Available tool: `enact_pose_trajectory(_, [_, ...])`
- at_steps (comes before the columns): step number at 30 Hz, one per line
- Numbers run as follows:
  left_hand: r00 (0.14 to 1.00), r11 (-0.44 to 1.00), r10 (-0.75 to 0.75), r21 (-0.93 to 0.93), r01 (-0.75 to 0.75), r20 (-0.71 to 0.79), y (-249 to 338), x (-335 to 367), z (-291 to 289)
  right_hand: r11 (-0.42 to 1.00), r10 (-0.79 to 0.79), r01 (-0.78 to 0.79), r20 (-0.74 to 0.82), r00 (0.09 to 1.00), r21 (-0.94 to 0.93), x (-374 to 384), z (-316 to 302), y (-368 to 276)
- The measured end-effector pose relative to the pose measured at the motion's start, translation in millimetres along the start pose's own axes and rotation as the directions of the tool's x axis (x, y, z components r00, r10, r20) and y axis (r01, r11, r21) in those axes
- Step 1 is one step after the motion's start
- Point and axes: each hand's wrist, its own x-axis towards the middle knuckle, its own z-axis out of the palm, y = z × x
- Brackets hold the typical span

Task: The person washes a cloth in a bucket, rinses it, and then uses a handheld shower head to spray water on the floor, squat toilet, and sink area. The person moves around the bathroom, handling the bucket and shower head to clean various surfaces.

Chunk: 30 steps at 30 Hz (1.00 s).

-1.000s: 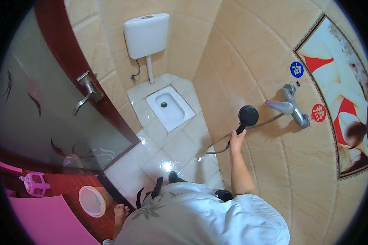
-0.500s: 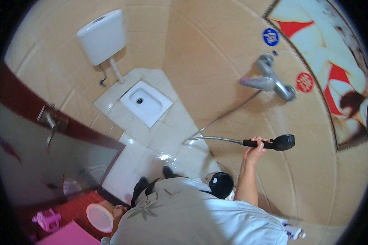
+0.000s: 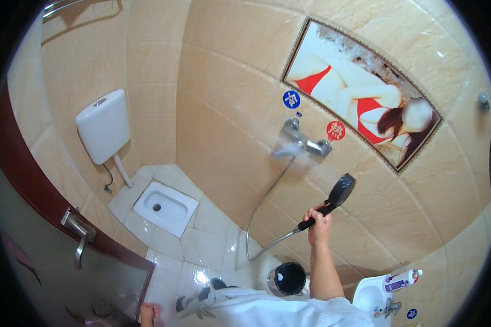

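My right hand point(image 3: 318, 222) is wrapped round the handle of a black shower head point(image 3: 341, 191), raised in front of the tiled wall. A pale spray leaves the head and blurs the chrome mixer tap point(image 3: 305, 143) on that wall. From the handle a silver hose point(image 3: 249, 240) hangs in a loop and runs up to the tap. Low at the left, beside the door's edge, my left hand point(image 3: 149, 313) has its fingers curled in. Whatever it may hold is hidden.
A white squat toilet point(image 3: 172, 210) is set in the wet floor, its cistern point(image 3: 105, 128) above it. The door point(image 3: 65, 261) stands at left. A black-lined bin point(image 3: 289, 279) is near my body. At right, a sink point(image 3: 368, 289) has a white-and-purple bottle point(image 3: 402, 280) on its edge.
The view has tilted up, bringing the sink into sight. My right hand has angled the shower head upward toward the tap, where spray now shows. The basin by my left hand has mostly left the view.
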Motion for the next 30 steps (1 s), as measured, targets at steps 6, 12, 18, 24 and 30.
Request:
enact_pose_trajectory(6, [0.985, 0.994, -0.076, 0.092, 0.062, 0.156, -47.9, 19.5, -41.1, 0.983, -0.169, 0.149, -0.207, 0.964, -0.109, -1.1, -31.3, -2.7])
enact_pose_trajectory(12, [0.965, 0.975, -0.169, 0.175, 0.135, 0.200, -87.4, 22.5, -85.1, 0.994, -0.106, 0.070, -0.541, 0.835, -0.085, -35.2, -118.2, -11.9])
enact_pose_trajectory(18, [0.969, 0.969, -0.170, 0.211, 0.131, 0.181, -50.8, 33.8, -116.2, 0.966, 0.058, -0.215, -0.682, 0.729, -0.147, -127.3, -163.5, 68.9])
enact_pose_trajectory(24, [0.981, 0.987, -0.068, 0.159, 0.038, 0.182, 24.2, 26.8, -94.3, 0.891, 0.398, -0.449, -0.596, 0.697, 0.069, -188.2, -147.0, 124.2])
enact_pose_trajectory(30, [0.973, 0.990, -0.063, 0.140, 0.032, 0.222, 11.3, 21.2, -64.4, 0.898, 0.432, -0.391, -0.576, 0.694, 0.203, -181.1, -158.3, 129.0])
